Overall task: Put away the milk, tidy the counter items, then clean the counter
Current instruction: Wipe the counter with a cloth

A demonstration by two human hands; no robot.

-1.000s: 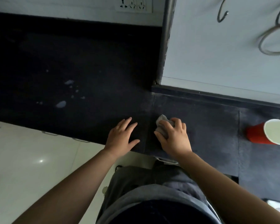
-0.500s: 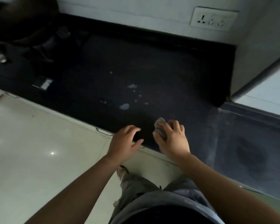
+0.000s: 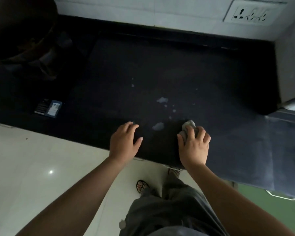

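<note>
- Head view: the crumpled cloth (image 3: 188, 126) lay on the dark counter (image 3: 194, 68) near its front edge, at 3 o'clock from the largest milk spot (image 3: 157, 126). Its free end pointed to 11 o'clock.
- The right hand (image 3: 193, 148) gripped the cloth with curled fingers and hid most of it, so its long axis could not be told.
- The left hand (image 3: 123, 143) rested on the counter with relaxed fingers, holding nothing.
- Compared with half a second before, the hands stood farther apart, with the spot now between them.
</note>
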